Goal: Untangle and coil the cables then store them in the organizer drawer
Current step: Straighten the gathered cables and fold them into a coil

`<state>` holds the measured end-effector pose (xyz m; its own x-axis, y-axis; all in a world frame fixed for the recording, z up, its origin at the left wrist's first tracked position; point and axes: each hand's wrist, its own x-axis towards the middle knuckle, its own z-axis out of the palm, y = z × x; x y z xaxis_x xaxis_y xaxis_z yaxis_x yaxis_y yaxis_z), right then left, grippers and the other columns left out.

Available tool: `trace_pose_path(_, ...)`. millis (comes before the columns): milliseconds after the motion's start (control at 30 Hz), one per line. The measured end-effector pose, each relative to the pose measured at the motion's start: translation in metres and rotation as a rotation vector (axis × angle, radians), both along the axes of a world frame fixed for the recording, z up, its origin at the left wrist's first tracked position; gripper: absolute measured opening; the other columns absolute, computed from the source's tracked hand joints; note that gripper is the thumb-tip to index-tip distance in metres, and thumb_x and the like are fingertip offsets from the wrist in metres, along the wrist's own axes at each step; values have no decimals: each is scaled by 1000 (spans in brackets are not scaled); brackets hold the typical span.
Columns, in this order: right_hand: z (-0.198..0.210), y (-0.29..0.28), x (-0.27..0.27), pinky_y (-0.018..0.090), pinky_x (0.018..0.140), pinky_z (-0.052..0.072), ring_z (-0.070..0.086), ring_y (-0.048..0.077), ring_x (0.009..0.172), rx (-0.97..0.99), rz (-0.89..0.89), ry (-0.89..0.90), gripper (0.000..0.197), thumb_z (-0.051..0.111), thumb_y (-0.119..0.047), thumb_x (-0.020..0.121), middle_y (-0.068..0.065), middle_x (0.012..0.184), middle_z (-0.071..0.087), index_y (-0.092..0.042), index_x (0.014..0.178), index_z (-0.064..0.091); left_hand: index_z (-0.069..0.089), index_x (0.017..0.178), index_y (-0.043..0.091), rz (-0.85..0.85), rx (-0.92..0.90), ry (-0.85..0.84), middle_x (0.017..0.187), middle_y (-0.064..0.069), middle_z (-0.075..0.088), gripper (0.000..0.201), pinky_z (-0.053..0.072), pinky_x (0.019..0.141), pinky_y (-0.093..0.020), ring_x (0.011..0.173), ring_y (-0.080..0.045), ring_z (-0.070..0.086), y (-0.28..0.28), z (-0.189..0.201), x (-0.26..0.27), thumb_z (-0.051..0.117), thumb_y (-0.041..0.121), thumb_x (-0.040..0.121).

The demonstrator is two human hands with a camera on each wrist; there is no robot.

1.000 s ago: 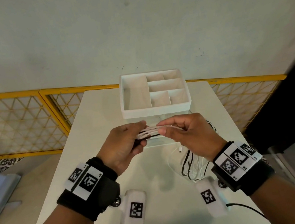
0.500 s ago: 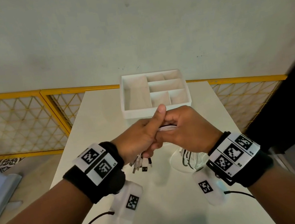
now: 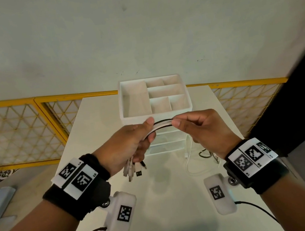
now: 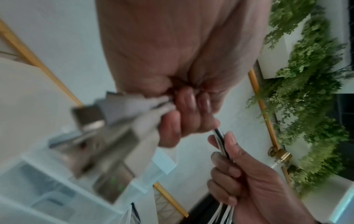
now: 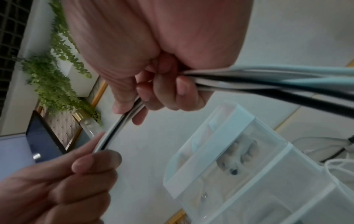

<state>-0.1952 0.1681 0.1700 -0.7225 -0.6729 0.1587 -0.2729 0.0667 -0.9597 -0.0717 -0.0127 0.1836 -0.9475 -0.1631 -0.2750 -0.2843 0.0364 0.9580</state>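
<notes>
A bundle of white and black cables (image 3: pixel 162 124) spans between both hands above the table. My left hand (image 3: pixel 132 143) grips one end, and several USB plugs (image 3: pixel 135 169) hang from below its fist; these plugs (image 4: pixel 107 121) fill the left wrist view, blurred. My right hand (image 3: pixel 198 126) pinches the bundle (image 5: pixel 118 128) a short way along, and the rest runs through its palm down to loose cable (image 3: pixel 199 159) on the table. Behind the hands stands the clear organizer (image 3: pixel 164 147) with a white divided tray (image 3: pixel 124 103) on top; its drawers (image 5: pixel 249 166) show in the right wrist view.
The white table (image 3: pixel 169 201) holds a tangle of white and black cable at the right, beside the organizer. A yellow mesh fence (image 3: pixel 13 133) runs behind the table. A green plant wall (image 4: pixel 310 91) and a dark screen (image 5: pixel 44 136) stand off to the sides.
The hands were pressed together half a second ago. They have drawn apart, so a short arc of the bundle now shows between them, and the plugs hang lower from my left fist.
</notes>
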Motion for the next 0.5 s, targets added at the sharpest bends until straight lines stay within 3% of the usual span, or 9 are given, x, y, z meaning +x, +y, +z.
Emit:
trace_pose_path(100,3,1,-1,9,54,39,50,0,46,36,10,135,15,67,-15,93,-18,51,58,-11,102,78,53,80,10,-77,51,-33,58,4,27,40,28,53,-27,51,-13,23,1,-6,3,43,43,100)
trace_pose_path(200,5,0,-1,13,71,46,59,-4,63,127,99,167,24,66,-24,93,-23,67,67,-23,116,74,54,82,7,-41,-25,12,57,6,28,37,28,52,-26,49,-12,25,0,-1,-1,44,37,102)
trace_pose_path(267,8,-3,0,25,84,55,70,1,85,151,116,217,23,65,-25,95,-19,88,75,-23,116,74,59,85,6,-52,-28,30,57,6,31,37,30,51,-25,48,-11,27,1,3,-3,45,38,100)
trace_pose_path(300,9,-4,-1,32,86,56,72,11,91,129,84,253,19,66,-24,95,-12,94,77,-22,111,76,61,86,6,-76,-21,25,57,5,32,39,31,50,-25,48,-12,27,2,5,-3,45,40,99)
trace_pose_path(333,10,-5,-3,35,85,57,72,17,90,100,39,283,15,67,-22,94,-6,93,78,-21,105,77,62,86,7,-104,-26,11,57,4,31,42,31,49,-24,47,-12,27,3,6,-2,45,43,98)
trace_pose_path(400,13,-4,-5,33,79,57,71,19,83,63,-7,304,10,70,-21,91,-3,87,78,-21,97,78,60,83,9,-136,-77,-21,56,4,30,44,31,46,-21,46,-13,26,4,8,0,43,47,98)
trace_pose_path(500,14,-1,-8,16,67,50,66,5,65,49,38,264,16,67,-20,93,-15,73,74,-18,106,77,54,77,11,-69,-112,20,54,5,29,40,28,43,-19,46,-11,23,-2,16,0,44,41,100)
